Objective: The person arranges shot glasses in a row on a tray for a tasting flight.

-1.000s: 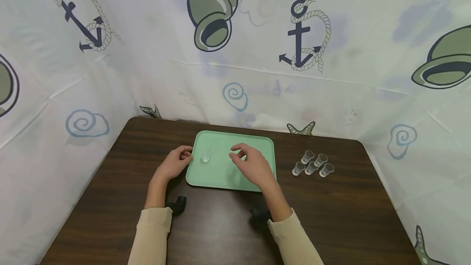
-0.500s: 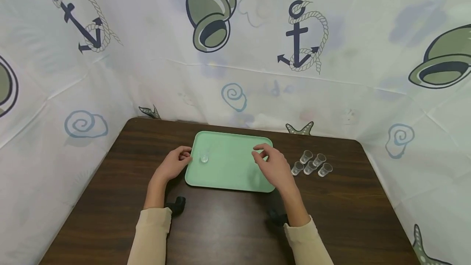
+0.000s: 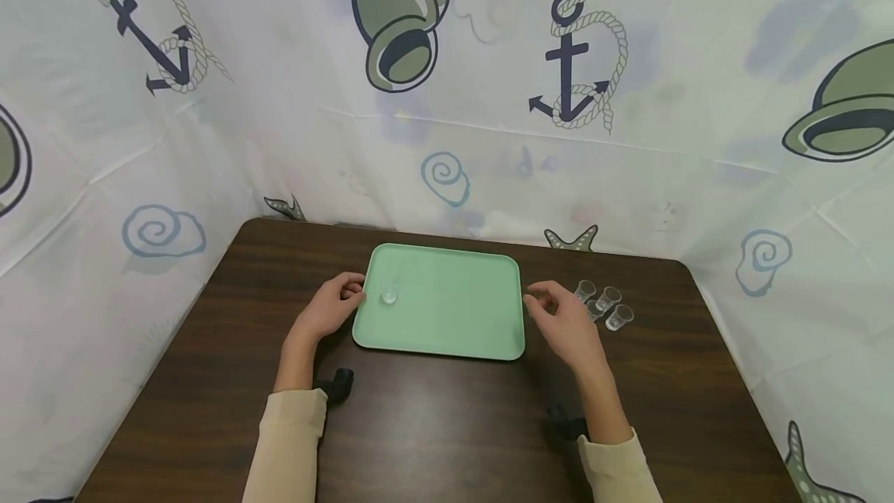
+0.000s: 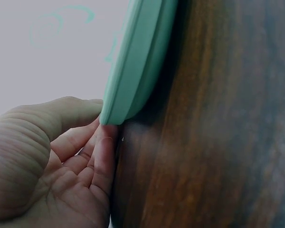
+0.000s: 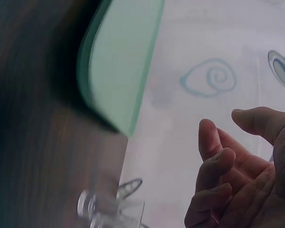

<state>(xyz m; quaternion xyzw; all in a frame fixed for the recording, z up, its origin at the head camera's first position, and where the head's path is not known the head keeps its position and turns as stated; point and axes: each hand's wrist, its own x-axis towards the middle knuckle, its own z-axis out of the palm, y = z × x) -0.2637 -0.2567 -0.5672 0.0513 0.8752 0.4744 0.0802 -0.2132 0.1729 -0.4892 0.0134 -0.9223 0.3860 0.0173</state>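
Observation:
A pale green tray (image 3: 447, 309) lies on the dark wooden table. My left hand (image 3: 330, 307) pinches its left rim; in the left wrist view the thumb is on the rim and the fingers reach beneath the tray (image 4: 141, 61). One small clear plastic cup (image 3: 389, 296) stands on the tray near that hand. Just past the tray's right edge, my right hand (image 3: 569, 330) is in the air with loosely bent fingers, holding nothing. Several more clear cups (image 3: 609, 300) stand beyond it, partly hidden by the hand. The right wrist view catches some cups (image 5: 107, 209) below the fingers.
The table (image 3: 433, 425) has a rounded back edge. A white curtain (image 3: 489, 185) printed with anchors and shells hangs behind and on both sides. A black wrist mount (image 3: 338, 385) sits under the left wrist, another (image 3: 567, 423) under the right.
My right hand has moved right, from above the tray to beside the cups, and now hides part of them. The left hand stays on the tray's rim, and the cup on the tray has not moved.

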